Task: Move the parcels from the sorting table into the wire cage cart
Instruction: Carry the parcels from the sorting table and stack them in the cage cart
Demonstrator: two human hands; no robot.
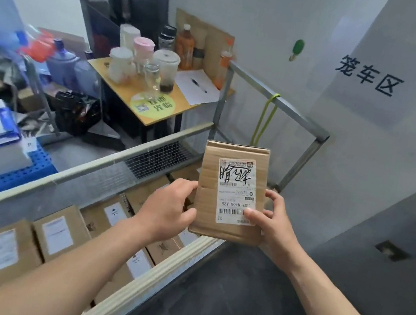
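A small brown cardboard parcel (205,204) with a white shipping label is held upright over the wire cage cart (147,148). My left hand (167,210) grips its left edge, and my right hand (274,222) grips its right edge with the thumb on the label. Below, several labelled cardboard parcels (57,235) lie flat inside the cart. The sorting table is not in view.
A small yellow table (155,105) with cups, bottles, paper and a pen stands behind the cart. Water jugs, a black bag and a blue crate (11,178) with papers sit at the left. A white wall closes the right side; dark floor (245,302) lies beside the cart.
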